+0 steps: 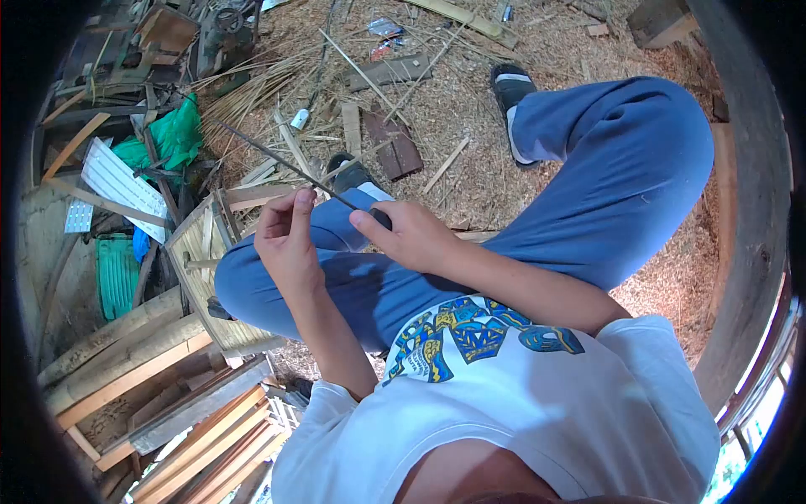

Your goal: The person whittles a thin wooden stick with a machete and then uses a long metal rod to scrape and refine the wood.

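A long, thin, dark rod-like tool with a black handle runs diagonally over my lap. My right hand is closed round the handle, its thumb laid along the top. The thin dark shaft points up and left, away from me, over the littered ground. Thumb and fingers of my left hand are pinched together, their tips right at the shaft's near side. I cannot tell what the pinch holds. Both hands are above my blue trousers, close to the left knee.
Wood shavings cover the ground, with loose sticks, a brown board and a white can. A wooden frame stands against my left leg. Stacked planks, a green bag and scrap lie left. A thick beam curves along the right.
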A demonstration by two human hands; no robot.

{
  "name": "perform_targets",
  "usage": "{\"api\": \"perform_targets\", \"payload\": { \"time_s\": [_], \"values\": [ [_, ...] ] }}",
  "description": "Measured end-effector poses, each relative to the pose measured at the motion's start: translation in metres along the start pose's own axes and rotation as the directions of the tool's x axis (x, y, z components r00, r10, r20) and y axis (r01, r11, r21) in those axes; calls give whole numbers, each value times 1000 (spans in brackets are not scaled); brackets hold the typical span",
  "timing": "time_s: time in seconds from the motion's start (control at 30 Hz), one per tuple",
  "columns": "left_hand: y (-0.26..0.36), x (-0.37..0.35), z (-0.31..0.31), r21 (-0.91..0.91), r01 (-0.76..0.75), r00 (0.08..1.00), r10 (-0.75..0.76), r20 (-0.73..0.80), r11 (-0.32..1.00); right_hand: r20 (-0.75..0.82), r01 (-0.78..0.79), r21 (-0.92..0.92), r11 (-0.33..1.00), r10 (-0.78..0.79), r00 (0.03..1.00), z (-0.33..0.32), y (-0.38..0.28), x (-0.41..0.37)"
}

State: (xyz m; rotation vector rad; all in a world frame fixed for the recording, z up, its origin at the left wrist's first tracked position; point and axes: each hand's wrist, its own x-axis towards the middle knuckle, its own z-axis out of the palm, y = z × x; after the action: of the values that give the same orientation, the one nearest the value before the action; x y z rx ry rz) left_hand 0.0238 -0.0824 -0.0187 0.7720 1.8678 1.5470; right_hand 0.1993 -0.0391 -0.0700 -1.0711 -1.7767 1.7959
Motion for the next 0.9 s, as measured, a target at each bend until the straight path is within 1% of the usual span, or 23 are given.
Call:
{"api": "perform_targets", "payload": {
  "time_s": [0.03,0.13,0.23,0.33,0.4,0.5,0.53,0.6,0.63,0.67,0.73,0.77,0.87,0.9],
  "values": [
    [0,-3,0,22,-2,1000,2,-5,1000,6,-20,13,1000,20,1000,1,2,-1],
    [2,-6,2,76,-19,1000,21,-20,997,-27,35,30,999,-34,999,0,3,-3],
    [6,-13,9,117,-32,999,36,-34,993,59,-48,-35,998,50,997,-11,-4,-2],
    [9,-15,13,154,-48,998,53,-31,987,24,21,1,1000,-21,999,-10,-5,-3],
    [8,-18,14,186,-67,997,74,-29,980,16,32,11,999,-32,999,-6,6,2],
    [8,-18,13,363,-146,985,171,-38,920,17,14,33,999,-15,1000,-1,11,3],
    [9,-19,15,354,-145,986,163,-23,924,14,7,39,999,-8,1000,-2,8,4],
    [9,-22,19,342,-143,989,150,6,929,-16,62,1,998,-62,998,-7,2,6],
    [9,-25,22,347,-149,987,162,-10,926,-25,82,-18,996,-83,996,-7,0,3],
    [11,-28,26,349,-158,984,177,-24,924,-3,2,-39,999,-2,1000,-4,9,7],
    [11,-26,27,317,-184,980,200,-17,930,14,-9,14,1000,9,1000,-10,2,5],
    [9,-24,27,290,-168,984,180,-14,942,13,-17,45,999,16,1000,-13,0,4],
    [6,-22,26,231,-124,992,129,-5,965,-8,59,31,998,-59,998,-14,5,1],
    [5,-23,24,228,-123,992,128,-5,966,-13,42,27,999,-42,999,-11,6,0]
  ]
}}
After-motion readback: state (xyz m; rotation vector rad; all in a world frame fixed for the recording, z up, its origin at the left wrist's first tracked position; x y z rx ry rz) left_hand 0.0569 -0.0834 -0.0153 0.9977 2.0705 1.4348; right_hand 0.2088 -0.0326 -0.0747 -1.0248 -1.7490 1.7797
